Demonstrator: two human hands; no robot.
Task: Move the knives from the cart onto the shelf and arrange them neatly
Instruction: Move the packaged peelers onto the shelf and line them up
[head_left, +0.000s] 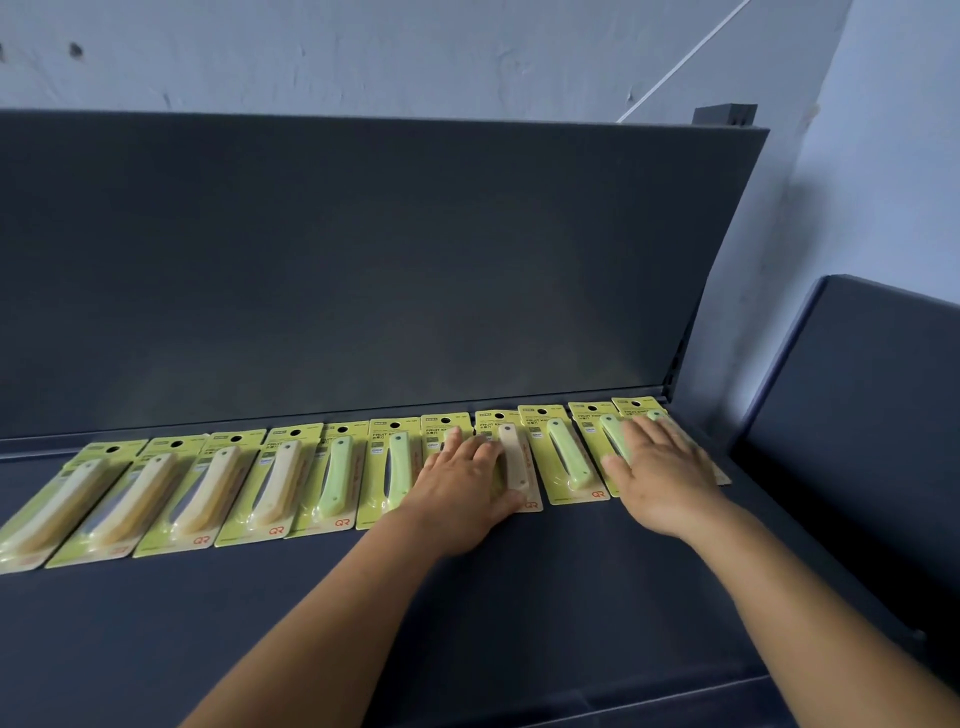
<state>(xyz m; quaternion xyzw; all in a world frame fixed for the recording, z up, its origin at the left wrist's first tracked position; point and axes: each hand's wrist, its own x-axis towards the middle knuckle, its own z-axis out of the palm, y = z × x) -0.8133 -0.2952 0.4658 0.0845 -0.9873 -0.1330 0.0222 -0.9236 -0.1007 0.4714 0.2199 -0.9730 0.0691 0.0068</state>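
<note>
Arranging step — knives (337, 475) lie in a row on the shelf (519, 597), left hand (462, 488) and right hand (660, 478) flat on packs, fingers straight, gripping nothing — next, probably nudge the right-end overlaps square.

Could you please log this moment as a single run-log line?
stage: arranging | left hand: flat on packaged knives | right hand: flat on row's right end | shelf: one row against back panel | cart: not in view
</note>
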